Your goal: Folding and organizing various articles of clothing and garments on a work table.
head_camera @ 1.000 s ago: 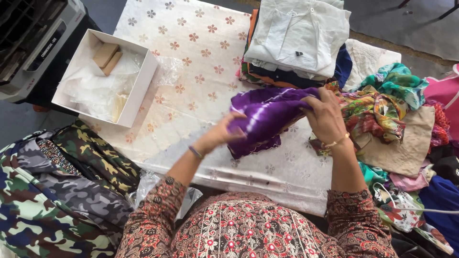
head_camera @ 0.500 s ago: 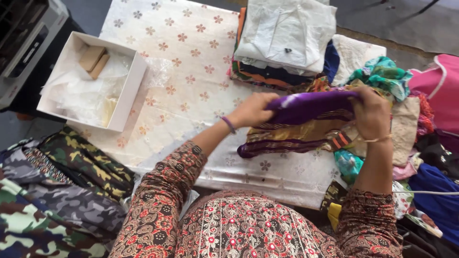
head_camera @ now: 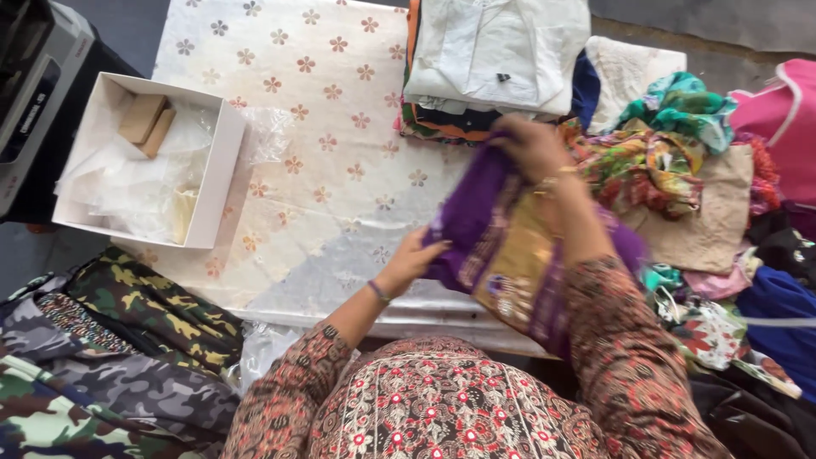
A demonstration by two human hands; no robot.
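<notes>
The step in hand was judged to be the folding of a purple garment with gold patterning (head_camera: 510,255), held up over the near right part of the surface (head_camera: 323,195). The left hand (head_camera: 412,259) was closed on the cloth's lower left edge. The right hand (head_camera: 531,149) gripped its upper end, close to the stack of folded clothes (head_camera: 497,59) at the far edge. The cloth draped over the right forearm and hung partly bunched.

In this inspector's judgement, the next move would call for drawing the edges level and laying the piece flat on the flower-printed cover.

A white open box (head_camera: 149,161) holding clear wrapping and two brown blocks sat well apart at the left. A loose heap of coloured clothes (head_camera: 680,161) crowded the right side, just beside the working hands, and could catch the hanging end. Camouflage cloth (head_camera: 127,357) lay at the near left.
</notes>
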